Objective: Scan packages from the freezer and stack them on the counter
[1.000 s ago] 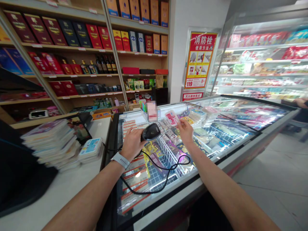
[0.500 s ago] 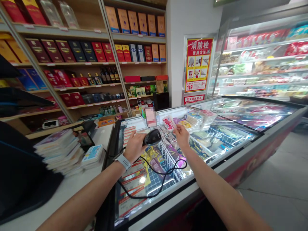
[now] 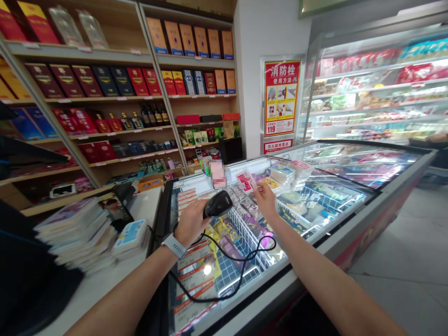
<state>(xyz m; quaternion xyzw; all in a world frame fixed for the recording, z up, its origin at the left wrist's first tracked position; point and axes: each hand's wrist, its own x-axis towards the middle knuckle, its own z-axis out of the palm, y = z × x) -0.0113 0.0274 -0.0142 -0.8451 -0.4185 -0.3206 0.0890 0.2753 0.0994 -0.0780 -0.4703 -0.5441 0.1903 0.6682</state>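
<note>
The right hand (image 3: 265, 198) has its thumb and fingers closed in a pinch on the lower right edge of a red-and-white flat pack (image 3: 245, 182). The pack lies up and to the left of these fingertips, held above the freezer glass, its long axis slanting from upper left down to the pinch. The left hand (image 3: 191, 221) is wrapped around a black scanner (image 3: 218, 204); the fingers beneath are hidden. The scanner's head points right, towards the pack, which sits above and to the right of it. The two are near but apart, a clear gap showing between them. The right hand is the nearer to the pack.

A grey watch (image 3: 176, 245) is noted on the left wrist. A black cable (image 3: 245, 261) loops across the glass below both hands. Further out, stacked packs (image 3: 283, 173) rest on the freezer (image 3: 336, 241) beyond the right hand. On the counter (image 3: 105, 289) at left stand a tall, uneven stack (image 3: 75, 228) and a shorter, blue-topped pile (image 3: 131, 233).
</note>
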